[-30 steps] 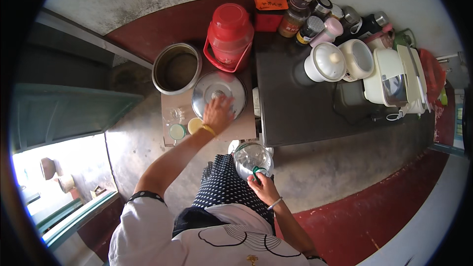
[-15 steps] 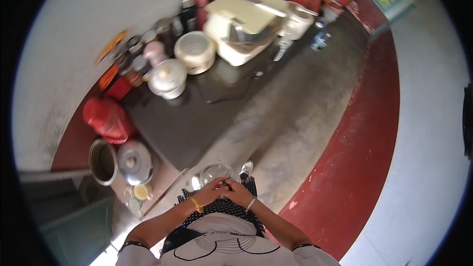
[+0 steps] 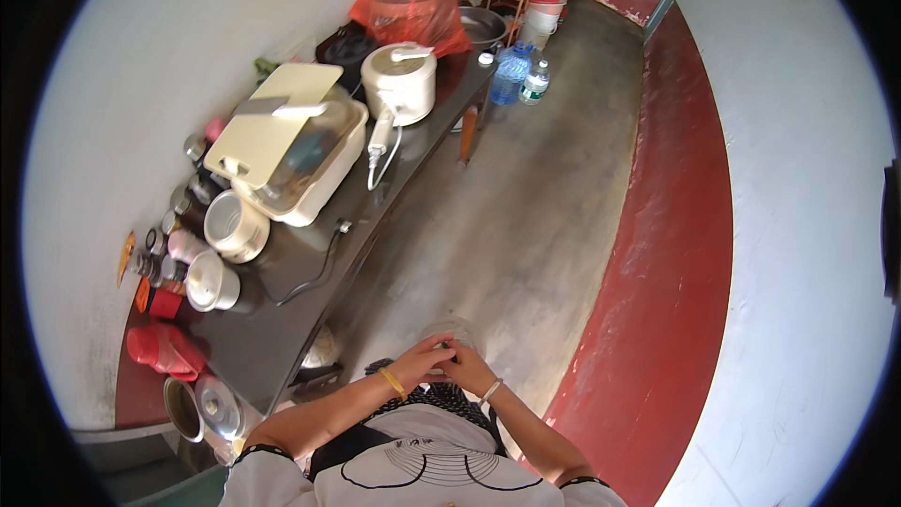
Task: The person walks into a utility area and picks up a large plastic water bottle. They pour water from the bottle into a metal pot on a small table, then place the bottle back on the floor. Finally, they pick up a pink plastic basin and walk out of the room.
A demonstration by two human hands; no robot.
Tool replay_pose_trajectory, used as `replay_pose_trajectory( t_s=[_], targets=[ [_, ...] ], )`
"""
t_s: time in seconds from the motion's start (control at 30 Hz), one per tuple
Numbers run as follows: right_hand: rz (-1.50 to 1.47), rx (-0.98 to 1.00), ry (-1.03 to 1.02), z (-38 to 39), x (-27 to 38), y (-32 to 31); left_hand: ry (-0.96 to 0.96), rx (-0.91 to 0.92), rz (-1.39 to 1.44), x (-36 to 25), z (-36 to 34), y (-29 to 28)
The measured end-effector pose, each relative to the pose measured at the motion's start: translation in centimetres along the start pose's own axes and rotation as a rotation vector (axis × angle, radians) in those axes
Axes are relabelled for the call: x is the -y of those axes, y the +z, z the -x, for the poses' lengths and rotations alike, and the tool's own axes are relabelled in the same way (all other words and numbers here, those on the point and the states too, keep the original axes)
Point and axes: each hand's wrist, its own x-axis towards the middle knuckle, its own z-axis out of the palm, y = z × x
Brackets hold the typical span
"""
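- And there it was: one clear container (image 3: pixel 449 326) with a green part on top, right in front of the person's waist, largely covered by the hands.
- Two hands were on the job! The right hand (image 3: pixel 472 371) had its fingers curled onto the green part; the left hand (image 3: pixel 419 361) met it there, yellow band at the wrist, but its fingertips overlapped the other's, so I couldn't tell whether they were clamped.
- Over to the labels: of two bottles on the floor (image 3: pixel 488 225), one blue (image 3: pixel 508 84), one clear bottle (image 3: pixel 535 83), the clear one wore a green-and-white label, its print too small to read.
- Small dark marks sat above the curved lines on the shirt (image 3: pixel 422 471), also unreadable.
- Now the count along the counter (image 3: pixel 258 333): one white lidded pot (image 3: pixel 212 280), one cream pot (image 3: pixel 236 225), one cutting board (image 3: pixel 291 99) atop a cream box (image 3: pixel 324 178), one white cooker (image 3: pixel 399 84), one red plastic bag (image 3: pixel 413 9).
- At the near end, one red flask (image 3: pixel 164 350) beside two metal pots, one open pot (image 3: pixel 183 410), one covered pot (image 3: pixel 221 406)!
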Motion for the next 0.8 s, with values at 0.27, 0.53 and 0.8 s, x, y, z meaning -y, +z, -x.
replay_pose_trajectory(
  t_s=[0.27, 0.53, 0.8],
  targets=[
    [-0.104, -0.202, 0.0, -6.7, 1.3, -18.4, -0.038, 0.145, -0.16, -12.7, -16.6, 8.0],
    [-0.18, -0.429, 0.053, -17.0, 2.6, -36.0, -0.054, 0.334, -0.414, -28.6, -33.0, 15.1],
    [-0.29, -0.486, 0.029, -30.1, 7.3, -51.5, 0.148, 0.436, -0.512, -43.2, -48.7, 16.9]
  ],
)
